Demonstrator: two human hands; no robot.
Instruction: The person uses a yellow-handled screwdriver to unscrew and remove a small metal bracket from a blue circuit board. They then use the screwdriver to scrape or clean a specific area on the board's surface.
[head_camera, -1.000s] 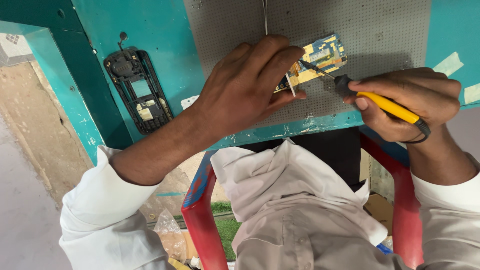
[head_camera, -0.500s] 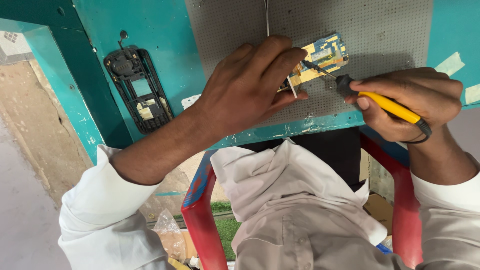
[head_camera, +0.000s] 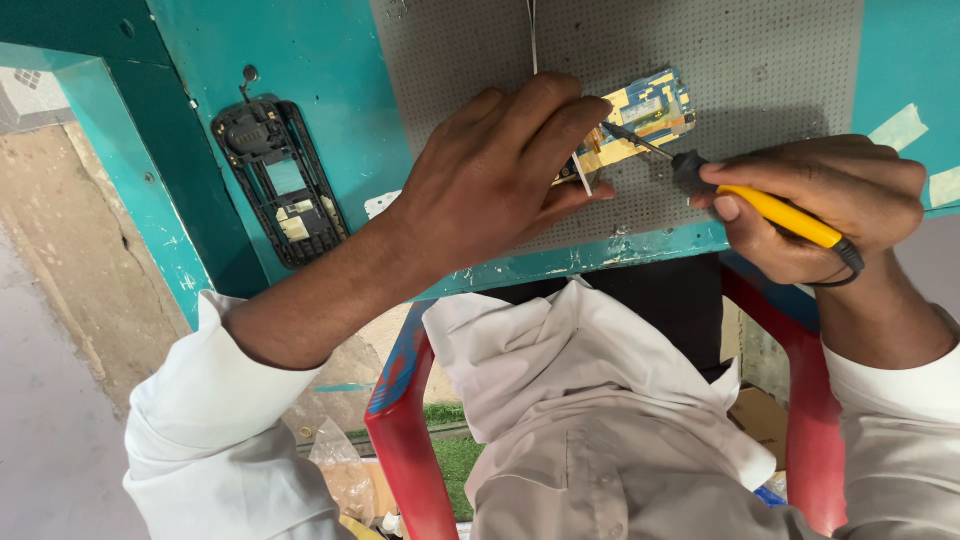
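While the left hand (head_camera: 495, 185) presses down on the near end of a small phone circuit board (head_camera: 640, 118), its fingers lie close together and curl over the board's edge, with the thumb stretched out beneath them toward the right. That board, gold and blue with a metal shield on top, lies flat on a grey perforated mat (head_camera: 760, 70) that covers the middle of a teal workbench (head_camera: 300, 50). From the right, the right hand (head_camera: 830, 205) grips a yellow-handled soldering iron (head_camera: 770, 205), its fingers wrapped tightly around the handle and the thumb laid along it; the iron's thin metal tip reaches the board's near side, just beside the left fingertips. A black cord leaves the back of the handle at the wrist. To the left of the mat, well apart from both hands, a black phone frame (head_camera: 280, 180) lies face up on the teal surface. Below the bench edge show white shirt sleeves, a pale shirt front and a red plastic chair (head_camera: 405, 440).
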